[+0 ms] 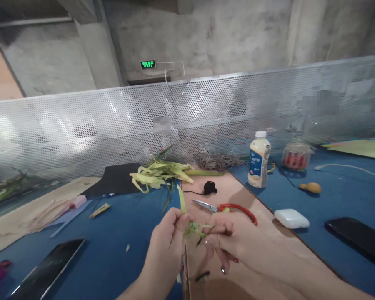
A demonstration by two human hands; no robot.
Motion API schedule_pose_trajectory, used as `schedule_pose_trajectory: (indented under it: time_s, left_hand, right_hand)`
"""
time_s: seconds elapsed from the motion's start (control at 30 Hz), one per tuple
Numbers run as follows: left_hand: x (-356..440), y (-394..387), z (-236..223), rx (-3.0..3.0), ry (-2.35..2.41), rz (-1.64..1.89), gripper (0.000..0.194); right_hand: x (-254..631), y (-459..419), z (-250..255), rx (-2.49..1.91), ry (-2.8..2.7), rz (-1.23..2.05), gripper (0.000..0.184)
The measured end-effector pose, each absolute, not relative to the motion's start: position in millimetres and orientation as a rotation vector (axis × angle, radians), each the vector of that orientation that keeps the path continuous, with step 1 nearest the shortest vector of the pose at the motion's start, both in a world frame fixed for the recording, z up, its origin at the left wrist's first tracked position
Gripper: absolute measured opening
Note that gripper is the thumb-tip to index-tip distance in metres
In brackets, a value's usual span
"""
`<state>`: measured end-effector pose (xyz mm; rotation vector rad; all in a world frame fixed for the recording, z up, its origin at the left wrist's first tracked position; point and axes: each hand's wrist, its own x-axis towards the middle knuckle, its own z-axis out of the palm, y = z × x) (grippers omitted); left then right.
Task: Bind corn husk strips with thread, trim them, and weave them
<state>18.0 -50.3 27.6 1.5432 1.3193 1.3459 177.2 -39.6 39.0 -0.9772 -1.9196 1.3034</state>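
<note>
My left hand (pixel 165 243) is closed, thumb against fingers, on a small bunch of pale green corn husk (pixel 193 229). One husk strip stands up above the thumb. Close by on the right, my right hand (pixel 234 237) has its thumb and forefinger pinched at the thin end of the same husk, the other fingers curled below. A bit of dark thread (pixel 199 241) hangs between the hands. Just beyond the right hand lie scissors with red handles (pixel 237 206), blades pointing left. Behind them is a small ball of black yarn (pixel 210 187).
A pile of corn husks (pixel 162 171) and grey cord (pixel 218 160) lie at the back. On the right stand a milk bottle (pixel 258 160), a plastic tub (pixel 296 156), a white case (pixel 291 218) and a black phone (pixel 359 239). Another phone (pixel 50 268) lies left. A perforated metal screen (pixel 112 129) borders the table.
</note>
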Motion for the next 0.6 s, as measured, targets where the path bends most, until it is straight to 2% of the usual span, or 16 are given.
schedule_pose_trajectory:
  time_s: [0.37, 0.6]
  left_hand:
    - [10, -37, 23, 1.744, 1.295, 1.325, 0.022]
    - [9, -35, 21, 1.762, 1.27, 1.312, 0.027]
  right_hand:
    - [192, -39, 40, -0.956, -1.994, 1.339, 0.009]
    - [193, -37, 40, -0.898, -2.017, 1.375, 0.014]
